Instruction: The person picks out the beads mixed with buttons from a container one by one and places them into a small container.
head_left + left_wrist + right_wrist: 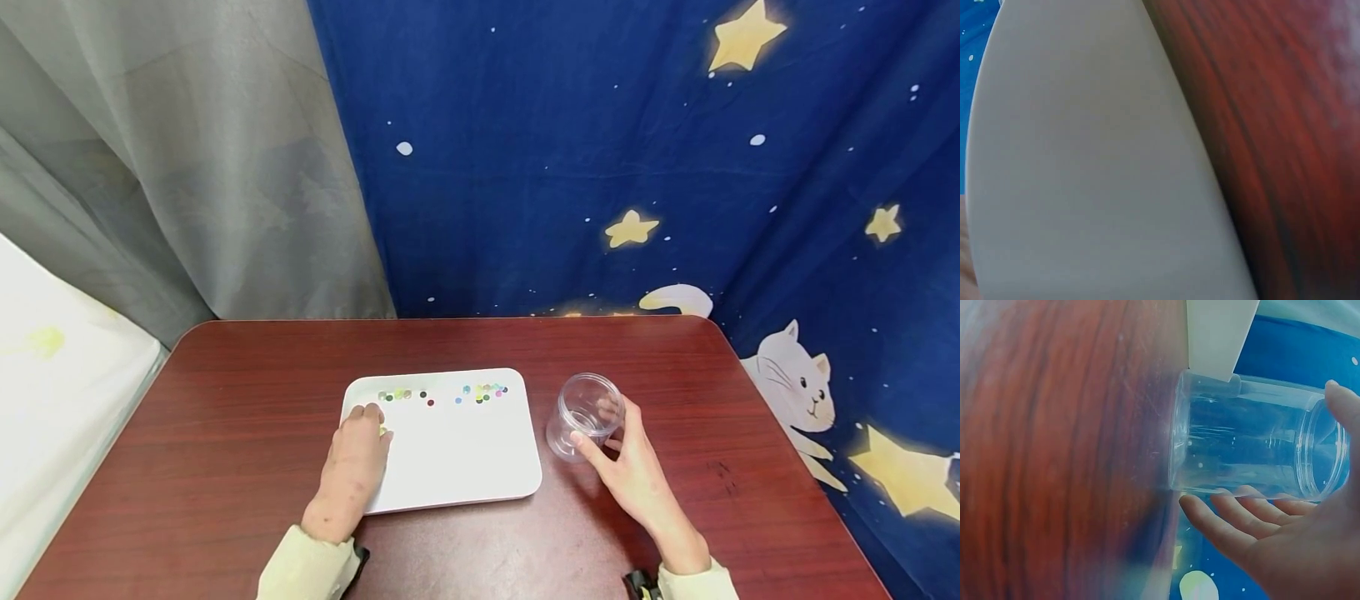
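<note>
Tray [457, 467]: one, white, rectangular with rounded corners, laid flat on a reddish-brown table [247, 433]; clock positions below were taken from its centre, with 12 at the far side.

Small round pieces: two loose groups inside the tray's far edge. The group at 11 o'clock [397, 394] included green, yellowish and black pieces, with one dark red piece [431, 402] nearest the middle. The group at 1 o'clock [487, 392] was blue, yellow, green and pink.

Left hand [354, 458]: at 9 o'clock, over the tray's edge, fingers bent downward, thumb and forefinger close together. A yellow-green piece [382, 430] showed beside their tips; whether it was pinched could not be told. The left wrist view gave chiefly the tray's white side.

Jar [583, 421]: one, clear, cylindrical, at 3 o'clock, just beside the tray, base on the table, mouth upward.

Right hand [637, 479]: at the jar's 4 o'clock, part-spread to the jar's width, thumb at the near side and fingers curved about the far side, holding it.

Backdrop: blue curtain [525, 167] with yellow stars, at 1 o'clock; grey curtain [247, 167], at 11.
</note>
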